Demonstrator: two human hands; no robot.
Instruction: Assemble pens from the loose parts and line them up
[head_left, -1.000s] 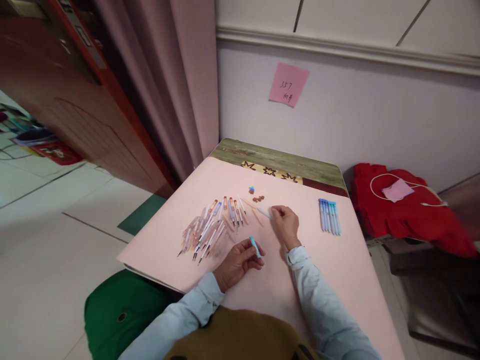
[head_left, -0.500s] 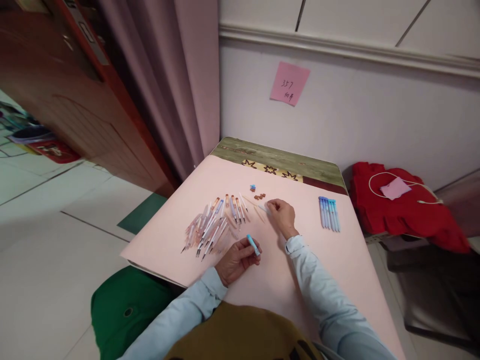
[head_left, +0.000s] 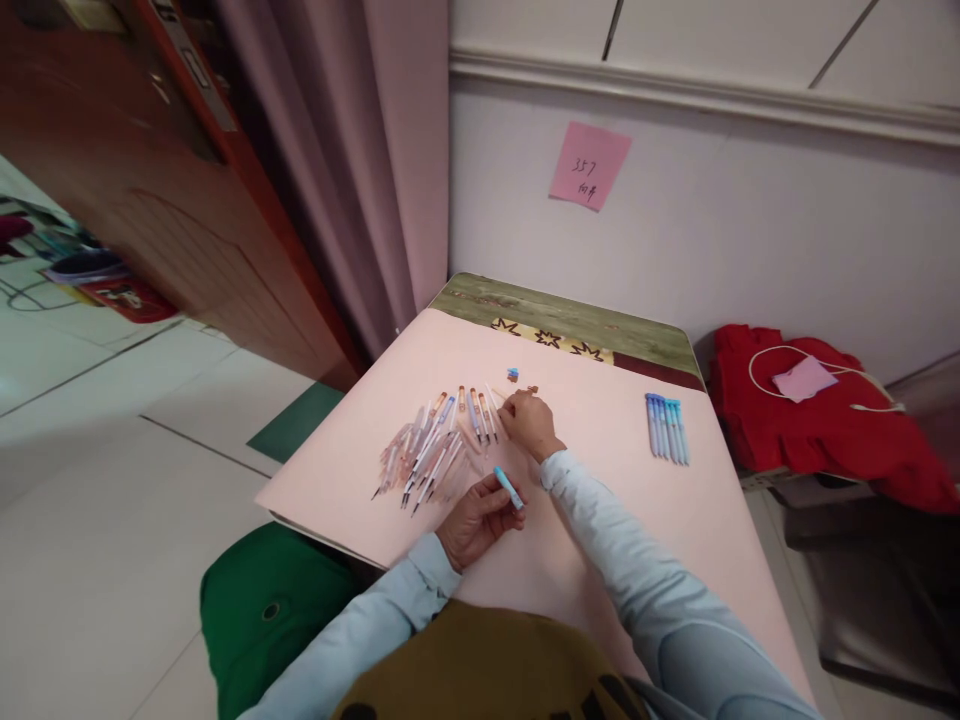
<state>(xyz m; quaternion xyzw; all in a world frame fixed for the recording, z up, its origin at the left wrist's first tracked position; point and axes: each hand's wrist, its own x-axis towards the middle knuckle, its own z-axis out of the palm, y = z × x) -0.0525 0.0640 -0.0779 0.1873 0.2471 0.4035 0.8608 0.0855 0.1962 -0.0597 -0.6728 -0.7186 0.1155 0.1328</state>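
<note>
My left hand (head_left: 480,518) is closed around a light-blue pen barrel (head_left: 508,487), held tilted just above the table. My right hand (head_left: 529,422) is at the right edge of the pen parts, its fingertips pinched together and pointing down; whatever lies between them is too small or hidden to name. Just left of those fingertips are orange-and-white pen barrels (head_left: 475,403). A heap of clear tubes and white refills (head_left: 431,465) with dark tips spreads further left. Beyond the right hand lie small blue pen caps (head_left: 513,374) and brown pieces (head_left: 533,389), partly covered by the hand.
Several blue pens (head_left: 667,428) lie in a neat row on the right of the pink-covered table (head_left: 637,530). A red cloth (head_left: 780,440) with a white cord is beyond the right edge. A green stool cover (head_left: 270,590) stands at the lower left, a wooden door (head_left: 172,220) behind.
My right hand has moved left, towards the pen parts, and now covers part of the brown pieces. My left hand keeps the light-blue barrel in nearly the same place. The view has shifted slightly.
</note>
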